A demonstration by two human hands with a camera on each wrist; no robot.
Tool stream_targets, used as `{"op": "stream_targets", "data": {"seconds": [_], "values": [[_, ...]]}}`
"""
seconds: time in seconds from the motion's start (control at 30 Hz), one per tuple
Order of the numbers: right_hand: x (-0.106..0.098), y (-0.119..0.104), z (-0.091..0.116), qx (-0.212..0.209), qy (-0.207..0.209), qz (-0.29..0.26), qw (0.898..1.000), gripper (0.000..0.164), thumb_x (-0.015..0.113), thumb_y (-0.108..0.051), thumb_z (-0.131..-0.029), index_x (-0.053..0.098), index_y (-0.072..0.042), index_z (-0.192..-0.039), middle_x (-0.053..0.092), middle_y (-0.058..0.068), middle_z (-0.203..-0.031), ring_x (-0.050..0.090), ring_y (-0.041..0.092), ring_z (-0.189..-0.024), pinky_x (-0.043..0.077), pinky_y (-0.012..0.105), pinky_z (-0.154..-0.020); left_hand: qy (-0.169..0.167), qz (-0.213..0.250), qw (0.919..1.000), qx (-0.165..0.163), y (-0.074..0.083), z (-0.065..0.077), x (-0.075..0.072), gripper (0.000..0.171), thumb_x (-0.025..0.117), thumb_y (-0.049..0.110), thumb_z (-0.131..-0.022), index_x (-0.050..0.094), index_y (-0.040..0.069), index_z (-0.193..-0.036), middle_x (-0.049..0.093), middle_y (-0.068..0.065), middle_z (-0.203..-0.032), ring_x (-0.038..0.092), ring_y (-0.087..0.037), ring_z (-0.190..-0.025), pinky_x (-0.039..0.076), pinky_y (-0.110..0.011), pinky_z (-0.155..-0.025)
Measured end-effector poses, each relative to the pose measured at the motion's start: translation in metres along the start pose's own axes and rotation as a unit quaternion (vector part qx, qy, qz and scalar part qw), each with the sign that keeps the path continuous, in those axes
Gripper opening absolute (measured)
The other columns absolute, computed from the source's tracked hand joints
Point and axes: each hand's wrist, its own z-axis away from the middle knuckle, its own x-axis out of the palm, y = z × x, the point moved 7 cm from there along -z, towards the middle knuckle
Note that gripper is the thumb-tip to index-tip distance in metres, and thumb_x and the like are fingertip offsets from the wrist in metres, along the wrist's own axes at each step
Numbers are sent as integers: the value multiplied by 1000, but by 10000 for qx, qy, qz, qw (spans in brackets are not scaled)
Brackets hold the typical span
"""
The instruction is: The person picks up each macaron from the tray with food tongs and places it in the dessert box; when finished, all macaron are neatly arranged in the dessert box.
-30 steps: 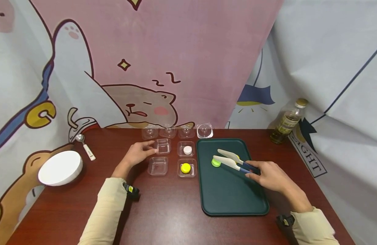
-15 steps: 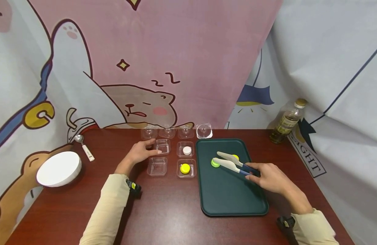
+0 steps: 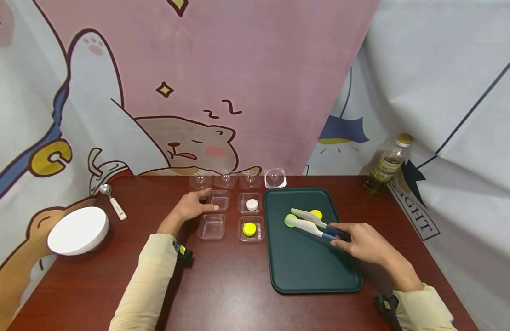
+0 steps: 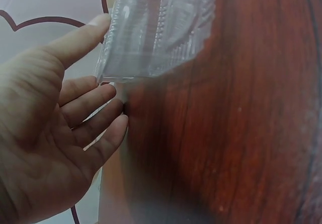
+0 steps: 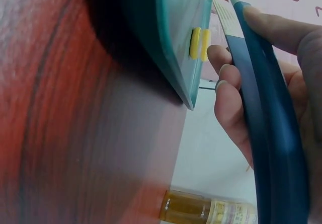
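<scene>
Your right grip (image 3: pixel 364 241) is holding blue-handled tongs (image 3: pixel 306 225), their tips at the light-green disc (image 3: pixel 289 216) on the dark green tray (image 3: pixel 312 269), while your left grip (image 3: pixel 188 207) (fingers loosely extended) is resting at a clear container (image 3: pixel 220 199).

Near tabletop (image 3: pixel 221 285) offers passage; tongs (image 3: pixel 312 228) obstruct the tray (image 3: pixel 312 271).

Two hands (image 3: pixel 190 205), four containers (image 3: pixel 211 227), four lids (image 3: pixel 275 178), four discs (image 3: pixel 249 229), one each of tongs (image 3: pixel 308 226), tray (image 3: pixel 312 271), bowl (image 3: pixel 80 247), scoop (image 3: pixel 116 206), bottle (image 3: pixel 386 169)
</scene>
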Motion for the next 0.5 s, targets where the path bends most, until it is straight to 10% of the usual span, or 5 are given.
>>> {"op": "stream_targets", "data": {"seconds": [0.5], "values": [[6,3,-1,-147,-42,6,9999,46,76,-34,-91,69,-12,-131,53,-9,-73,39,0,-53,34,21,-49,81,176,9998,-105,-3,-2,3,83,78,42,-88,43,9,-155,49,-15,-155,42,-37,-146,34,-56,-119]]}}
